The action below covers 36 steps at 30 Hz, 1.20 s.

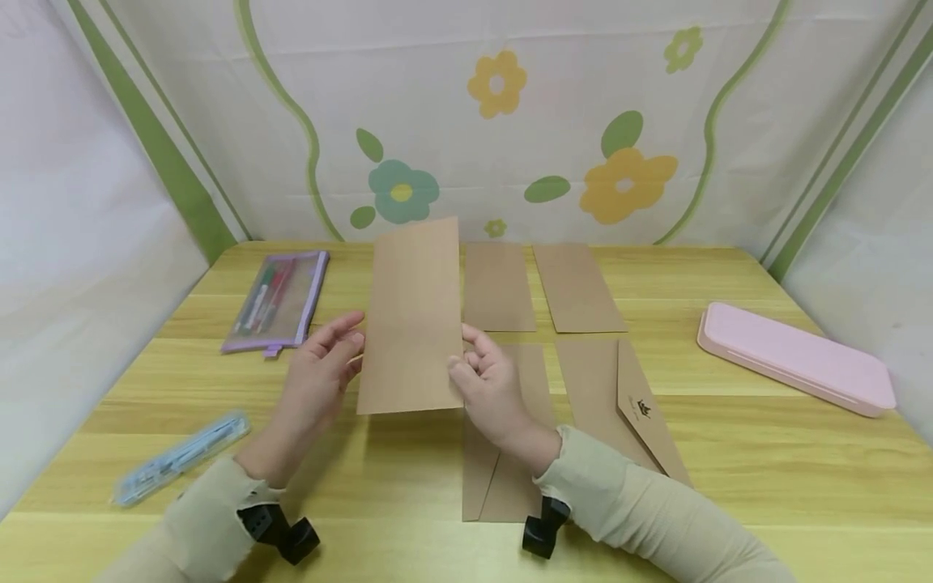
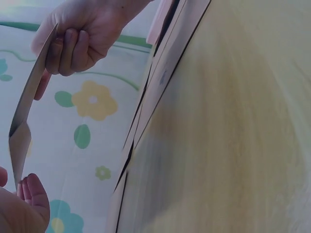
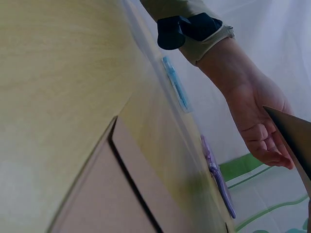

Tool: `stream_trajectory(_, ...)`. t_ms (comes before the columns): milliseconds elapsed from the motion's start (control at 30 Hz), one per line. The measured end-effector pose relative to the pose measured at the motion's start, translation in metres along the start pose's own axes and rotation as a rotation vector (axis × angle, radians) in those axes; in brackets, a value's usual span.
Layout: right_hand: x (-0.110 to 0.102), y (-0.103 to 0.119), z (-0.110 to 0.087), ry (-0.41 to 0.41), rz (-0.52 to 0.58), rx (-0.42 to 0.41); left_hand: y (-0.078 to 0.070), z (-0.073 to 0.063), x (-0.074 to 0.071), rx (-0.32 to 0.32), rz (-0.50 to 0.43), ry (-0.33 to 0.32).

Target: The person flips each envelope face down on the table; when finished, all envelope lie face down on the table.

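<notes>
A brown kraft-paper envelope (image 1: 412,320) is held up above the table, its plain face toward the head camera. My right hand (image 1: 496,389) pinches its right edge between thumb and curled fingers. At the left edge is my left hand (image 1: 317,372), its fingers relaxed and the edge between thumb and fingertips. The left wrist view shows a gap between that thumb and the paper, and a folded flap (image 2: 20,141) standing out from the envelope. Beneath my right forearm lie an envelope with diagonal flap lines (image 1: 484,478) and another with a crown-printed flap (image 1: 645,413).
Two plain brown envelopes (image 1: 499,287) (image 1: 579,287) lie at the back. On the left are a purple-edged mesh pouch (image 1: 291,304) with pens and a clear packet of blue pens (image 1: 182,457). A pink case (image 1: 794,356) sits at the right. Flowered cloth (image 1: 452,121) encloses the table's back.
</notes>
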State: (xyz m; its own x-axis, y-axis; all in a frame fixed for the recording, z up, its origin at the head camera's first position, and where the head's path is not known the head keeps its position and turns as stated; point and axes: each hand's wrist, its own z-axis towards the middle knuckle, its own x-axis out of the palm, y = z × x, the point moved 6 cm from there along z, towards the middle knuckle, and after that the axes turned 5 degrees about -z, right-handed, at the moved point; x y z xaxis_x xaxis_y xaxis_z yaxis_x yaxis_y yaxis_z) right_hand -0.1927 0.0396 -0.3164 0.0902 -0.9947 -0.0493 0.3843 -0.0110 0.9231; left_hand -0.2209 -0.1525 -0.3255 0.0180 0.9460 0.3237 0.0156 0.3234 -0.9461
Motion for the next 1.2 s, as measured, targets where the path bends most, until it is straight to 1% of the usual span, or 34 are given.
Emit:
stream_trajectory(133, 0.001, -0.004, -0.001, 0.02, 0.001, 0.033, 0.003, 0.0, 0.001, -0.019, 0.037, -0.024)
stream_trajectory(200, 0.001, -0.007, -0.001, 0.041, -0.005, 0.068, 0.004, 0.0, 0.0, -0.016, 0.052, -0.03)
stream_trajectory(267, 0.001, -0.011, -0.001, 0.086, -0.002, 0.117, 0.004, 0.001, -0.001, -0.016, 0.076, -0.015)
stream_trajectory(300, 0.002, -0.014, 0.0, 0.121, -0.003, 0.146, 0.004, 0.001, -0.003, -0.018, 0.094, -0.001)
stream_trajectory(400, 0.003, -0.021, -0.002, 0.251, -0.007, 0.259, 0.006, 0.002, -0.008, -0.035, 0.174, 0.078)
stream_trajectory(500, 0.005, -0.028, -0.006, 0.376, -0.044, 0.388, 0.012, 0.002, -0.016, -0.082, 0.284, 0.177)
stream_trajectory(567, 0.006, -0.033, -0.01, 0.437, -0.077, 0.465, 0.017, 0.001, -0.021, -0.13, 0.353, 0.237)
stream_trajectory(667, 0.008, -0.037, -0.015, 0.504, -0.118, 0.533, 0.022, -0.001, -0.025, -0.19, 0.449, 0.309)
stream_trajectory(733, 0.01, -0.039, -0.019, 0.531, -0.13, 0.564, 0.025, -0.003, -0.026, -0.226, 0.494, 0.342)
stream_trajectory(800, 0.011, -0.042, -0.024, 0.545, -0.128, 0.595, 0.028, -0.006, -0.027, -0.252, 0.53, 0.36)
stream_trajectory(900, 0.013, -0.047, -0.031, 0.562, -0.119, 0.633, 0.032, -0.01, -0.028, -0.29, 0.561, 0.368)
stream_trajectory(1000, 0.015, -0.05, -0.037, 0.57, -0.124, 0.649, 0.038, -0.014, -0.027, -0.32, 0.584, 0.377)
stream_trajectory(1100, 0.017, -0.052, -0.041, 0.57, -0.137, 0.658, 0.044, -0.017, -0.026, -0.335, 0.615, 0.373)
stream_trajectory(1200, 0.019, -0.053, -0.044, 0.569, -0.147, 0.67, 0.044, -0.019, -0.026, -0.317, 0.649, 0.371)
